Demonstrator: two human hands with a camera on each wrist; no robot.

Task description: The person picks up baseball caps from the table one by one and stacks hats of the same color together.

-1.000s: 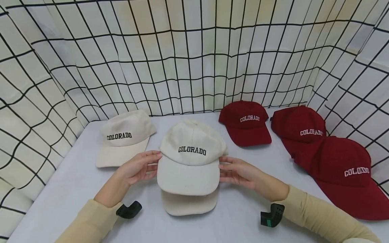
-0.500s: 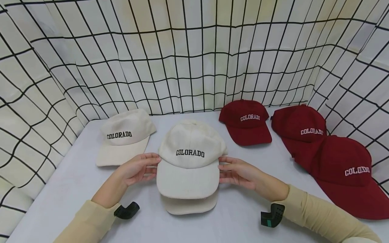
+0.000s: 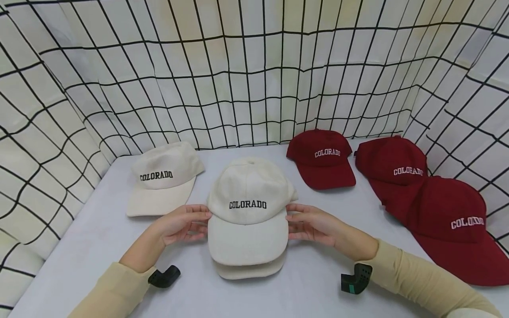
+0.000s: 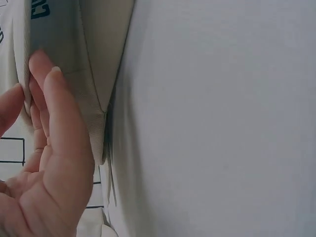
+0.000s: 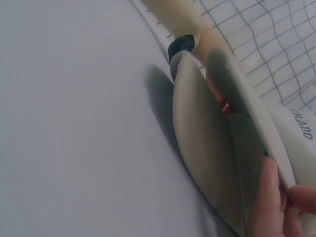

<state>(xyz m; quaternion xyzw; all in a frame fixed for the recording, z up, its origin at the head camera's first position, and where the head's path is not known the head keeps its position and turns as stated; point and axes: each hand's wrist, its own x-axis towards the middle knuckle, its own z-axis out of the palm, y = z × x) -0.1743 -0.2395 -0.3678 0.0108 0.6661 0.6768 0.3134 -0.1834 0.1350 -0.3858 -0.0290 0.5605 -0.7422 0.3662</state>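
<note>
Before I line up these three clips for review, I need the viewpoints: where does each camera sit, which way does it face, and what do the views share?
Head: worn high, looking forward and down at the cream cotton COLORADO cap on the pale grey table; both hands, left hand and right hand, and both sleeves show.
Left wrist: low beside that cap's side, facing along the table; left fingers show.
Right wrist: low, facing the stacked brims; right fingertips show, and the opposite forearm.
Shared: all see the cream cap.
</note>
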